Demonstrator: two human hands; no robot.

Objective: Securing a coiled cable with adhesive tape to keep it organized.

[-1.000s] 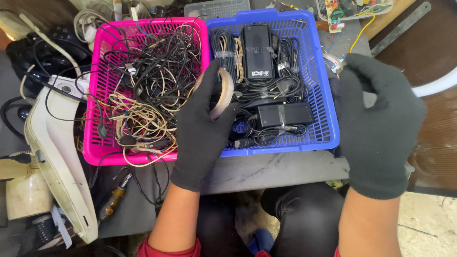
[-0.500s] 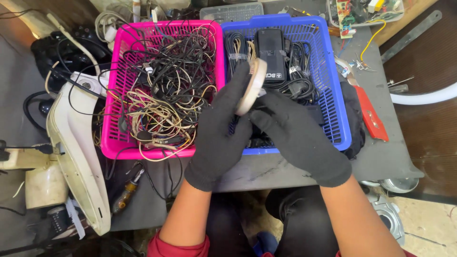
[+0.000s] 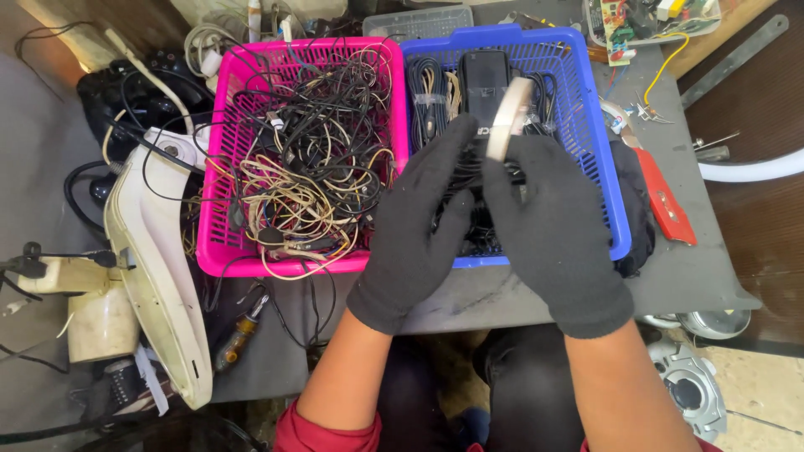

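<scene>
Both my hands wear black knit gloves and meet over the blue basket (image 3: 605,192). My left hand (image 3: 416,230) and my right hand (image 3: 557,234) together pinch a roll of pale tape (image 3: 508,119), held on edge above the basket. Under them lie black adapters and coiled black cables (image 3: 429,109). The pink basket (image 3: 219,180) to the left is full of tangled thin wires in black, white and tan.
A white plastic casing (image 3: 155,259) leans at the left of the grey table (image 3: 687,276). A red-handled tool (image 3: 663,201) lies right of the blue basket. A circuit board (image 3: 624,29) sits at the back right, a screwdriver (image 3: 236,335) near the front edge.
My right hand came in from the right and joined my left hand on the tape roll. Both hands rose slightly over the blue basket.
</scene>
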